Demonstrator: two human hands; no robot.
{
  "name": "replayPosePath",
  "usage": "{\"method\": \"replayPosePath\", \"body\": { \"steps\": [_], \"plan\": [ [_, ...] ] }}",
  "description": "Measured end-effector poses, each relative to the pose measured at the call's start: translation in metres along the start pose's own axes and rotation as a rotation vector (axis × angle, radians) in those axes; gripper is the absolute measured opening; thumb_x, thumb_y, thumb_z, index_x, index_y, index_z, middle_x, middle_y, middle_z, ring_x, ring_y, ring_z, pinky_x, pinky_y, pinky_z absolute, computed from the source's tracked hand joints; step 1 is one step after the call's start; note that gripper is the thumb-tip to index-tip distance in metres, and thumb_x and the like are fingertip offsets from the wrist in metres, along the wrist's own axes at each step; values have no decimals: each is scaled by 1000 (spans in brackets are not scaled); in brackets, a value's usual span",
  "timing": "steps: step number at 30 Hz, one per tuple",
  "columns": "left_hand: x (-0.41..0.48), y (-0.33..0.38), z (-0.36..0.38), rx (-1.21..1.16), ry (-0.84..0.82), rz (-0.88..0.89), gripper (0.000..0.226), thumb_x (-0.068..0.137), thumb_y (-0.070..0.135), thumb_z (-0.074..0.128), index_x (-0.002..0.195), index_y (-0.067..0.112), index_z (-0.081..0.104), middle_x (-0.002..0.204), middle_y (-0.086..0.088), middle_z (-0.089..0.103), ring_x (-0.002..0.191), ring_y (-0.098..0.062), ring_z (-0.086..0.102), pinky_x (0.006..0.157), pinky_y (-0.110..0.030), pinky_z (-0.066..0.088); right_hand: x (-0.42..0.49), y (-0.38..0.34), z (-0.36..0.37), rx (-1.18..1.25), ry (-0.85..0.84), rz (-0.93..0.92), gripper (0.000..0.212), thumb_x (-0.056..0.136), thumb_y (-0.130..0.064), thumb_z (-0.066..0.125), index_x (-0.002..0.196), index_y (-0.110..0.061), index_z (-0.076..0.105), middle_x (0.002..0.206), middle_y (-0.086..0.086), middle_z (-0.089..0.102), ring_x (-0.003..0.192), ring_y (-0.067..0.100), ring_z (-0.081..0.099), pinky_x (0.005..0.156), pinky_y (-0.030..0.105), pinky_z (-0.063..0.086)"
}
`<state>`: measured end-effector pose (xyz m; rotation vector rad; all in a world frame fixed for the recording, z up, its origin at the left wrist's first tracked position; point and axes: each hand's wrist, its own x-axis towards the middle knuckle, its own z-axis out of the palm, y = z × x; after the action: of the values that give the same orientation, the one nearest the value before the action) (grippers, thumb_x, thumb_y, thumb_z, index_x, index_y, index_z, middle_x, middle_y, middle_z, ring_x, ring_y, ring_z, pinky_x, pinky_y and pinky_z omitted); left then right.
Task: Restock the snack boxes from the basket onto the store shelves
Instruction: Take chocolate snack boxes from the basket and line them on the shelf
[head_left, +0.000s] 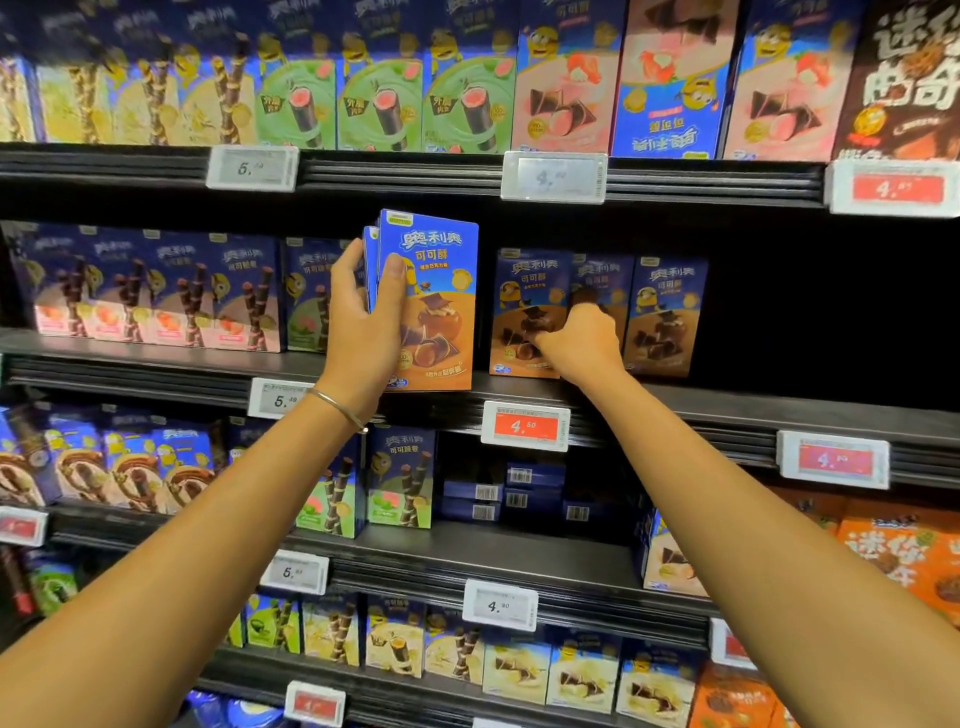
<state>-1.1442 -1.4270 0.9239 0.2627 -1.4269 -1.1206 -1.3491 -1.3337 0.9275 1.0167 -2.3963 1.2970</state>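
Upright snack boxes (431, 291), long axis vertical, are gripped in the left hand (363, 332) at the shelf (156, 358) edge. The open slot lies just right. The right hand (582, 343) is curled against the shelved row (665, 312); whether it grips cannot be told.

Left arm: bare, comes in from 8 o'clock and stretches up toward 1 o'clock.
Left wrist: straight, with a thin bangle (337, 410) around it.
Left hand (363, 332): raised, gripping upright snack boxes (431, 312), thumb across their front, fingers (347, 262) behind at their 9 o'clock edge.
Right arm: bare, comes in from 4 o'clock and reaches toward 11 o'clock.
Right hand (582, 343): at 3 o'clock of the left hand and apart from it, knuckles up, fingers curled against a shelved box (524, 291); grip unclear.
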Motion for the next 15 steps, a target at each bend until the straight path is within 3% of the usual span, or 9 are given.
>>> {"method": "replayPosePath", "body": {
  "steps": [5, 10, 15],
  "plan": [
    [1, -2, -1, -4, 2, -3, 47, 110, 32, 50, 153, 15, 38, 141, -7, 64, 118, -20, 72, 78, -20, 60, 5, -4, 8, -43, 1, 30, 22, 88, -27, 69, 98, -19, 52, 107, 10, 64, 94, 31, 63, 78, 37, 54],
    [2, -6, 0, -9, -9, -10, 46, 110, 33, 52, 151, 17, 40, 140, -7, 65, 118, -21, 72, 82, -25, 62, 8, -4, 13, -47, 4, 45, 20, 89, -24, 67, 92, -18, 47, 87, 4, 55, 83, 27, 56, 71, 35, 49],
    [1, -6, 2, -22, -18, -20, 47, 109, 34, 54, 151, 18, 40, 138, -9, 66, 115, -22, 73, 77, -24, 62, 8, -6, 15, -63, -3, 57, 16, 91, -23, 65, 89, -16, 51, 85, 4, 55, 82, 26, 56, 69, 33, 47]
  ]
}}
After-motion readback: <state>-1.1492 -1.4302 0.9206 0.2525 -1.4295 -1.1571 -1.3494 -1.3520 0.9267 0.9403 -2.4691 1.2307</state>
